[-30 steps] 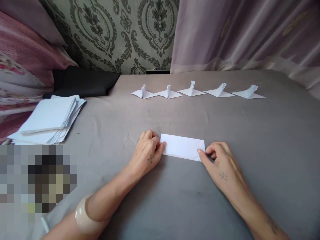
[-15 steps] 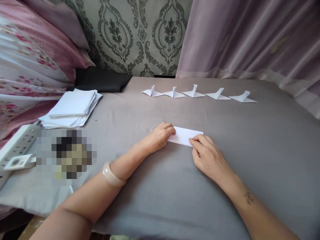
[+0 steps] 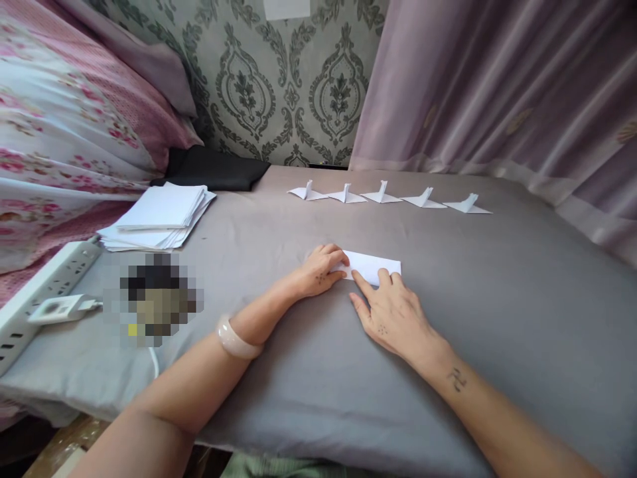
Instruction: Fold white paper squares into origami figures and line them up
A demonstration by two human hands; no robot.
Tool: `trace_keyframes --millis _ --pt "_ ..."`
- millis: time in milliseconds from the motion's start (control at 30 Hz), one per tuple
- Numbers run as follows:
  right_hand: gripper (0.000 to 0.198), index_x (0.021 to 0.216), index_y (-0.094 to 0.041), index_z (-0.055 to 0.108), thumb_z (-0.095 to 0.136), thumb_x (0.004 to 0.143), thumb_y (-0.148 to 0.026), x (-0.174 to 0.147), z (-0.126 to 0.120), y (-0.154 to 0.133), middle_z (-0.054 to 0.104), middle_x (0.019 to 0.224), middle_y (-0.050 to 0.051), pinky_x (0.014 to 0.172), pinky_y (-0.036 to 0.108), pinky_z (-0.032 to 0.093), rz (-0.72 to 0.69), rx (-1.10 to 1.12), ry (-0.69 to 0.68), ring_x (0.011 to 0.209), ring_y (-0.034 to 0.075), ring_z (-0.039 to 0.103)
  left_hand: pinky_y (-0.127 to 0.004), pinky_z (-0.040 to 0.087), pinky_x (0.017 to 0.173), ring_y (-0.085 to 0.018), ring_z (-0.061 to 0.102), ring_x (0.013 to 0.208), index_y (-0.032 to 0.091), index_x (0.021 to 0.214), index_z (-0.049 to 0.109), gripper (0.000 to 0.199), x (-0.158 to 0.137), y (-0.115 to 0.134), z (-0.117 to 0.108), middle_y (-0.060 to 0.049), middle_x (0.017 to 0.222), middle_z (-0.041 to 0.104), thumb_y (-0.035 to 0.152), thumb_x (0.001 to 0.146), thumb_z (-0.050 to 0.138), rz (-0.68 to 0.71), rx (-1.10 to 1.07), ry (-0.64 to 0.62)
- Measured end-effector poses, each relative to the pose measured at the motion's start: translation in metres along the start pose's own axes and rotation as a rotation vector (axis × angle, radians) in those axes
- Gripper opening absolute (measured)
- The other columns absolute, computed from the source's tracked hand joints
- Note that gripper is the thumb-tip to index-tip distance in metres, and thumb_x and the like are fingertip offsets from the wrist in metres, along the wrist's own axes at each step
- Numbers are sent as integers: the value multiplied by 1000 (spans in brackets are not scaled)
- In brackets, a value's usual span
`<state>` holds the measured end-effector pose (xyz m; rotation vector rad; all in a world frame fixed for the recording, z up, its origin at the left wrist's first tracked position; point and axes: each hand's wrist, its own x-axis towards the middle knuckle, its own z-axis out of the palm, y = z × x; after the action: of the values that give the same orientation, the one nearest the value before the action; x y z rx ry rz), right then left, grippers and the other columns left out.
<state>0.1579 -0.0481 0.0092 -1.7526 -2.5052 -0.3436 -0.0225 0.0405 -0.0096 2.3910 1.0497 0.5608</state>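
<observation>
A white sheet of paper (image 3: 373,264), folded into a narrow strip, lies flat on the grey cloth in front of me. At its left end my left hand (image 3: 322,269) grips it, fingers curled over the edge and thumb along the near side. My right hand (image 3: 393,305) rests on the strip's near edge with its fingers apart, the index fingertip close to my left thumb. Beyond the strip, several folded white paper figures (image 3: 381,194) with upright points stand in a row.
A stack of white paper (image 3: 159,209) lies at the left, before a black folded item (image 3: 219,169). Nearer are a power strip (image 3: 60,279) with a white charger (image 3: 60,309) and a blurred-out object (image 3: 162,299). Floral cloth (image 3: 64,133) hangs left, a curtain (image 3: 472,86) right.
My right hand has shifted left along the strip, its fingers going from a pinch at the near right edge to spread out. My left hand stays at the left end, thumb now extended.
</observation>
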Motion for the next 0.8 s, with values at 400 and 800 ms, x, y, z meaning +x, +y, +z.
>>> trace_keyframes --millis 400,800 --pt "47 134 -16 55 39 97 -40 -18 -2 8 55 120 18 77 36 51 -4 115 -27 108 29 55 -35 40 103 -20 55 110 16 100 65 30 -2 -6 -5 -10 115 60 5 83 43 -8 -89 -37" --pt "53 142 -22 48 38 96 -47 -15 -3 0 56 107 15 75 38 51 28 72 -55 98 29 56 -40 39 97 -25 49 103 17 95 58 32 3 13 19 -11 110 53 48 86 60 -244 163 85"
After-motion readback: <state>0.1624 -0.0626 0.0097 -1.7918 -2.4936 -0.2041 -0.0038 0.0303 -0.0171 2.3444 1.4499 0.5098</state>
